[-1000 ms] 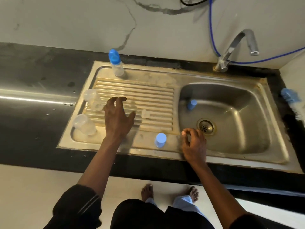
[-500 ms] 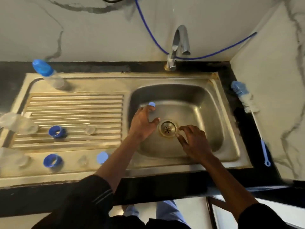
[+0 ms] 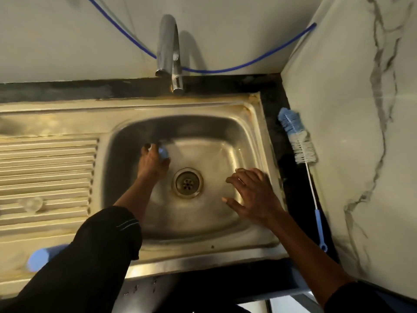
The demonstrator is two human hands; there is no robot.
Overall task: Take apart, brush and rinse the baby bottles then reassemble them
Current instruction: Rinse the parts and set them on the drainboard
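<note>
Down in the steel sink basin (image 3: pixel 252 141), my left hand (image 3: pixel 153 161) grips a small blue bottle cap (image 3: pixel 163 152) at the basin's left side. My right hand (image 3: pixel 250 195) hovers over the basin's right side, right of the drain (image 3: pixel 187 182), with its fingers spread and nothing in it. A clear teat (image 3: pixel 31 203) lies on the ribbed drainboard (image 3: pixel 45 159) at left. A blurred blue cap (image 3: pixel 38 259) sits at the sink's front left edge, partly behind my left sleeve.
A bottle brush (image 3: pixel 297 143) with blue and white bristles and a blue handle lies on the black counter strip between the sink and the right wall. The tap (image 3: pixel 169 53) rises behind the basin, with a blue hose (image 3: pixel 225 70) along the wall.
The view has swung right and closer to the basin. My left hand has closed round the blue cap in the sink. My right hand has moved right of the drain and spread open.
</note>
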